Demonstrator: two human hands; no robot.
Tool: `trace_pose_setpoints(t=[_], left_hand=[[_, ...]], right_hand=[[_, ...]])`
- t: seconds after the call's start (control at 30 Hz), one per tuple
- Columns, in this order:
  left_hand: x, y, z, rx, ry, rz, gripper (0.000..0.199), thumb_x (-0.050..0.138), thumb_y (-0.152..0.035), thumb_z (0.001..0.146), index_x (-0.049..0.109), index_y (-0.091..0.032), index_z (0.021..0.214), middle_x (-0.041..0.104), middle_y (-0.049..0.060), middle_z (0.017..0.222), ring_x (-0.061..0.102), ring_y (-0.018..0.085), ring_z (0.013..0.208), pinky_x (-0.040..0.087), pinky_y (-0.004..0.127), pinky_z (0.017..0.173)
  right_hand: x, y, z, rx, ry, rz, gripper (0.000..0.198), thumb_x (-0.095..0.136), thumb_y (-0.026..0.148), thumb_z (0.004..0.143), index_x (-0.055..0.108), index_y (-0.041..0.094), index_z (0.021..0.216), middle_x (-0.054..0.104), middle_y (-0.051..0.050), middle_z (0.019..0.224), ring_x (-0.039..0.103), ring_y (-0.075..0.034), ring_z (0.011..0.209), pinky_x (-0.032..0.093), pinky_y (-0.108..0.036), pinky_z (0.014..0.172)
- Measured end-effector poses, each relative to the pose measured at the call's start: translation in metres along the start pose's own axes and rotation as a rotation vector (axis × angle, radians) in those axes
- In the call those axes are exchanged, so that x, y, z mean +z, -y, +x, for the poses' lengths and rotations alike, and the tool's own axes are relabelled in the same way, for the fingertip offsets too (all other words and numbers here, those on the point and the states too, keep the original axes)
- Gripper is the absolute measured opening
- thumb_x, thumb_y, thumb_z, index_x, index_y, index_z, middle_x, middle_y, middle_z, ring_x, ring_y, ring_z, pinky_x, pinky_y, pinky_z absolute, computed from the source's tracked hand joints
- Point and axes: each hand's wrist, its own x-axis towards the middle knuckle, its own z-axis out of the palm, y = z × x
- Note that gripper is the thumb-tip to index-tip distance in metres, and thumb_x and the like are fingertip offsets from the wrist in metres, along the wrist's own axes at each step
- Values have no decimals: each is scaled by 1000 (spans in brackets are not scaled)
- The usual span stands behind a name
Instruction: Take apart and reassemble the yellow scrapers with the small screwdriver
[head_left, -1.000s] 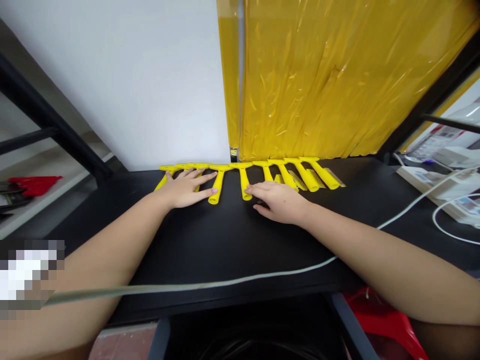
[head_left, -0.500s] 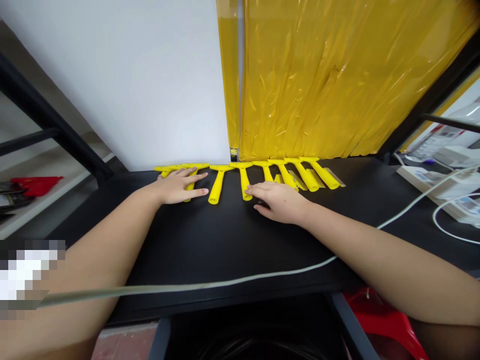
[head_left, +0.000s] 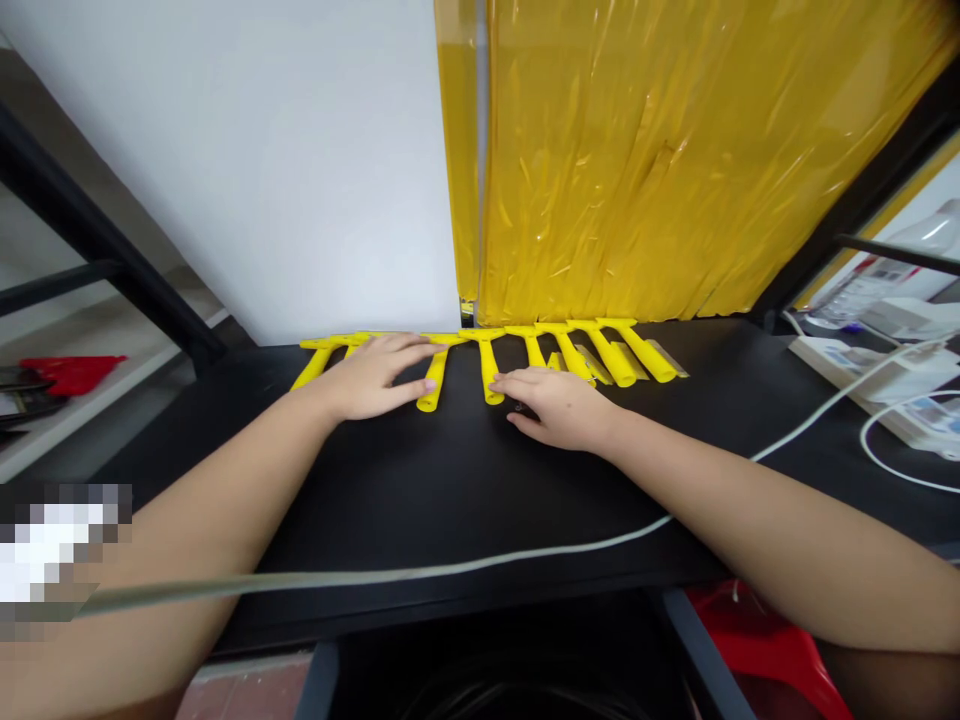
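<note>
A row of yellow T-shaped scrapers (head_left: 649,356) lies along the back of the black table (head_left: 420,500), handles toward me. Over the left part of the row is my left hand (head_left: 367,380), fingers extended and thumb apart. Its thumb tip meets the handle of one scraper (head_left: 430,395), and its fingers reach across the head. My right hand (head_left: 559,408) rests low by the middle of the row, fingertips at another scraper's handle (head_left: 490,372), thumb apart below. It partly covers the handles behind it. Thin metal blades show beside the right-hand scrapers.
A white panel (head_left: 300,170) and a yellow plastic-wrapped stack (head_left: 645,160) stand behind the row. A pale cable (head_left: 525,553) crosses the table's front. White boxes (head_left: 885,395) lie at right. Below are a drawer (head_left: 701,650) and a red stool (head_left: 772,650).
My left hand has slid right from one scraper to the neighbouring one, uncovering the leftmost scraper's handle. My right hand has stayed nearly still.
</note>
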Motion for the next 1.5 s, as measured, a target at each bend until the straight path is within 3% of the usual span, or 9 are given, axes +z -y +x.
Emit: trace_pose_setpoints(t=[0.1,0.23,0.43,0.8,0.9,1.0,1.13,1.23,1.5], left_hand=[[3,-18,3,54,44,34,71,40,-75,100,49,-37,159,44,4,169,35,35,157,14,63,131],[8,-22,4,9,38,92,69,40,-73,101,58,-32,153,49,6,165,35,35,157,1,67,130],[10,-14,4,-12,21,123,69,38,-72,102,60,-28,150,50,8,164,39,32,155,3,63,132],[9,4,0,-85,27,89,72,39,-76,99,57,-31,152,52,9,161,43,38,151,7,77,125],[10,10,0,-164,-11,66,70,32,-74,102,49,-38,158,45,8,166,37,41,154,6,84,120],[10,17,1,-358,-17,82,71,27,-77,101,42,-44,162,27,9,176,19,46,161,6,92,113],[11,30,2,-571,152,42,81,31,-87,93,26,-51,166,11,8,180,6,51,163,8,94,109],[12,38,2,-577,219,7,86,31,-90,91,19,-52,167,11,7,180,11,52,162,14,91,112],[11,35,0,-567,240,-1,89,29,-95,87,29,-52,165,10,5,180,10,54,161,15,90,112]], right_hand=[[0,0,0,-3,0,-2,43,63,19,97,66,18,139,71,-10,141,67,-29,131,57,-46,109],[-1,0,0,6,6,3,43,64,19,96,66,18,139,71,-11,141,67,-31,130,58,-47,107],[-2,1,-1,10,13,15,44,63,19,96,66,18,140,71,-11,141,67,-30,130,59,-48,107],[-3,0,-2,25,39,22,45,63,19,97,65,19,142,69,-11,144,66,-30,133,58,-46,109],[-3,0,-2,30,44,20,44,62,20,97,65,18,142,69,-10,144,66,-31,133,58,-47,109],[-3,0,-2,30,39,24,44,62,20,97,65,18,141,69,-10,145,65,-30,134,58,-46,109],[-2,-1,-3,22,31,31,45,63,19,96,65,18,142,69,-10,145,65,-30,134,58,-47,109],[-2,-1,-2,27,32,30,45,63,19,97,65,19,141,69,-11,145,65,-30,134,58,-47,109],[-6,3,-2,31,53,35,42,61,21,98,66,17,140,68,-11,146,66,-31,132,58,-47,108]])
